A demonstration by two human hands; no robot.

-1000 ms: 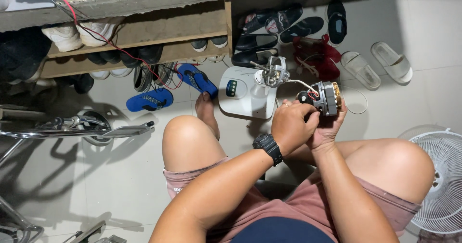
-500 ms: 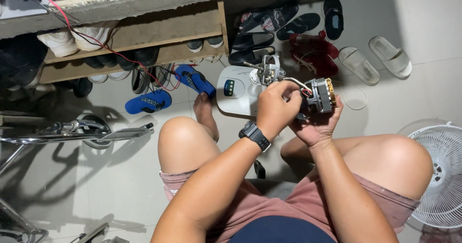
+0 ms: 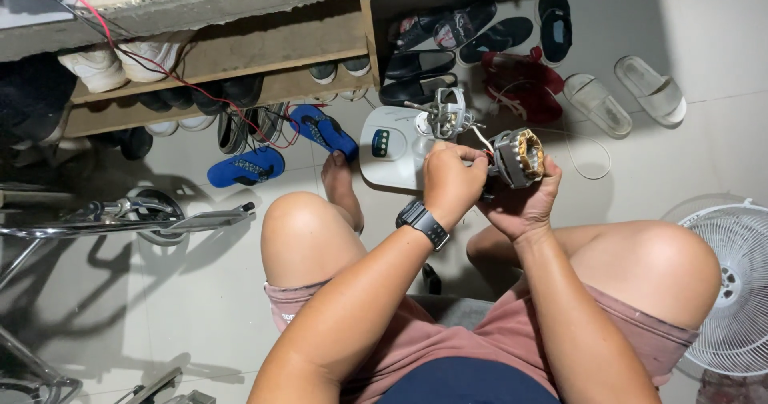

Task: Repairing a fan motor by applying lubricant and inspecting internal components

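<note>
Tiled floor (image 3: 704,132) by shoe rack | right hand (image 3: 524,204) cradles copper-wound grey fan motor (image 3: 518,158); left hand (image 3: 450,182), now shifted onto its wired end, grips there.

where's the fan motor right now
In the head view, the fan motor sits right of centre, cradled in the right hand, with the left hand gripping its left end, just above the white fan base on the floor.
</note>
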